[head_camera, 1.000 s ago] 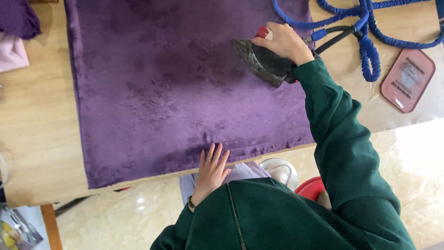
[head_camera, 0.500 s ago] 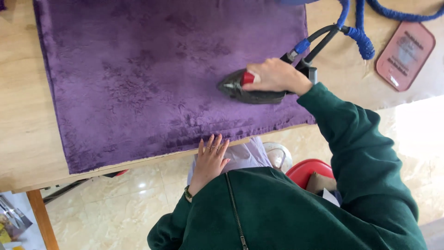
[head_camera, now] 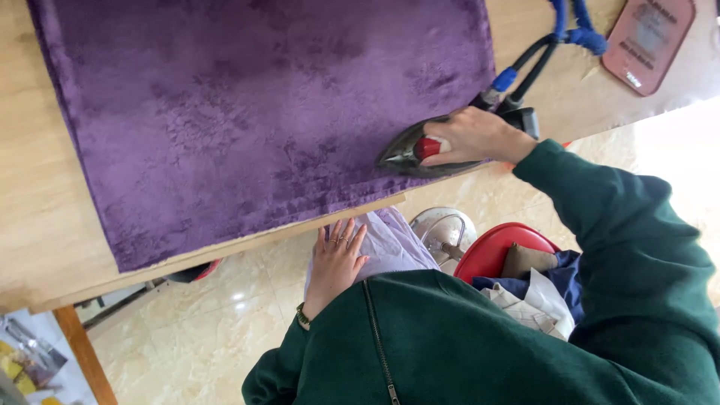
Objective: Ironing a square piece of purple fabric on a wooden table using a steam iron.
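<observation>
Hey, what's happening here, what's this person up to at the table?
A person in a green top is ironing a purple cloth spread over a wooden table. The right hand grips the iron, which sits on the cloth's near edge with its tip pointing left; a blue cord trails from its back. The left hand lies flat just below the table edge, off the cloth. A pink flat item lies at the table's far right.

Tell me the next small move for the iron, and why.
Probably slide the iron leftward along the near hem of the purple velvet cloth. The right hand grips it at the cloth's near right corner, and crinkled patches show to its left. The left hand is off the table.
</observation>
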